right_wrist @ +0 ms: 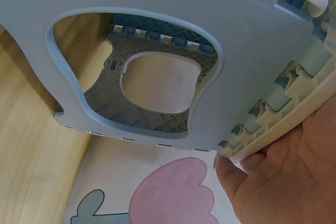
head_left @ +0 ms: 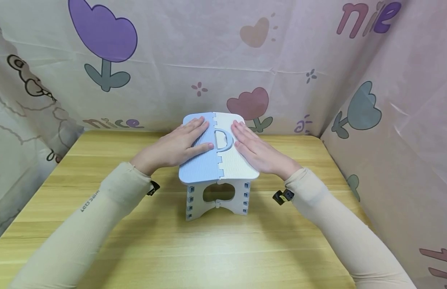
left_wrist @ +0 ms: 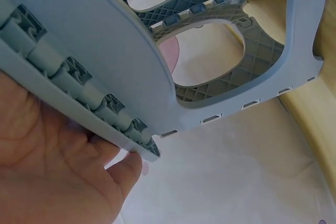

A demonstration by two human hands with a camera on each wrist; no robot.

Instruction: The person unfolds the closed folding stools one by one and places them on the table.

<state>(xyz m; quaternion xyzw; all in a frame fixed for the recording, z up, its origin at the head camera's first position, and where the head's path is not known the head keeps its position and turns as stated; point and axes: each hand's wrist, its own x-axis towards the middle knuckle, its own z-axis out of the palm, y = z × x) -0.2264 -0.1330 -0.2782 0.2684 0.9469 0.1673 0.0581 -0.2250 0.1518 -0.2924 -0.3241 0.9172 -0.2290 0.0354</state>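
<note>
A small folding step stool (head_left: 199, 170) stands unfolded on the wooden table, its top half light blue and half white. A blue loop handle (head_left: 228, 141) lies at the seam in the middle of the top. My left hand (head_left: 176, 145) rests flat on the blue half, fingers straight and thumb reaching toward the seam. On the white half lies my right hand (head_left: 261, 152), its fingers extended. Both wrist views show the stool's blue side legs (left_wrist: 136, 61) with large oval openings, and the hinges under the top. In the right wrist view, the palm (right_wrist: 299, 177) is beside the top's edge.
The wooden table (head_left: 223, 257) extends around the stool. Behind it and along both sides hangs a pale cloth (head_left: 172, 80) printed with tulips and words. Dark wrist-worn devices (head_left: 283, 196) sit under both beige sleeves.
</note>
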